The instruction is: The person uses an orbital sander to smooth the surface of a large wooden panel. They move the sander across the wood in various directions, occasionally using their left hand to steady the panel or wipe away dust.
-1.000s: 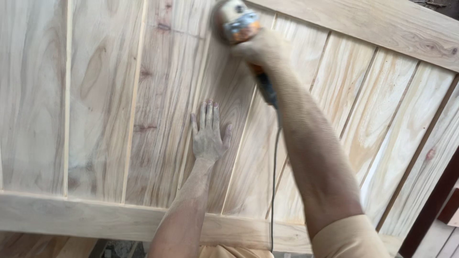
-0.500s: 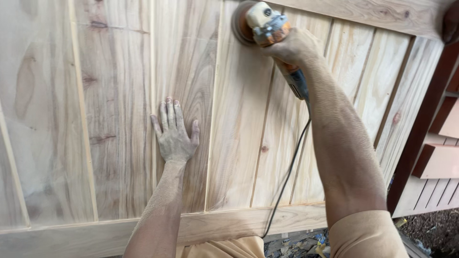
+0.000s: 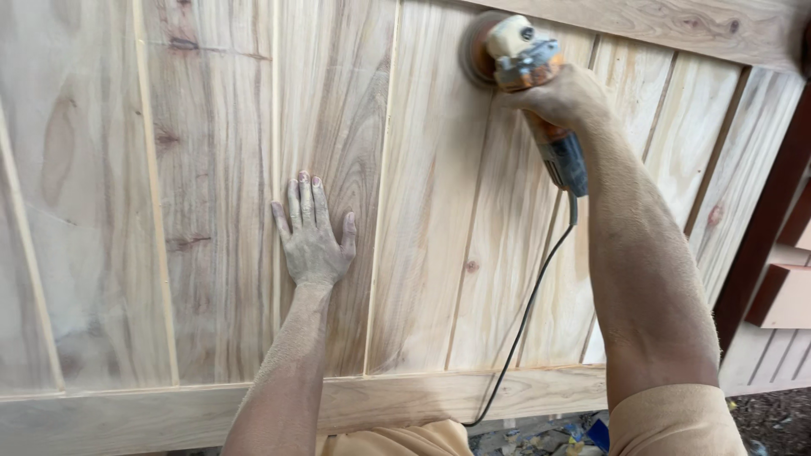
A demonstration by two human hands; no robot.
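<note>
The angle grinder (image 3: 524, 80) sits near the top of the panelled wooden door (image 3: 422, 253), its round sanding disc flat against a pale plank just below the upper cross rail (image 3: 676, 25). Its body is dusty, orange and cream at the head, blue-grey at the tail, where a thin black cord (image 3: 524, 321) hangs down across the boards. The right hand (image 3: 562, 97) has its grip pressed together around the tool's neck. The left hand (image 3: 311, 241), coated in fine sawdust, lies flat on a darker-grained plank, grip spread and holding nothing. The boards are smooth, with wavy grain and small knots, divided by narrow raised beads. A plain lower rail (image 3: 169, 414) runs across the bottom.
</note>
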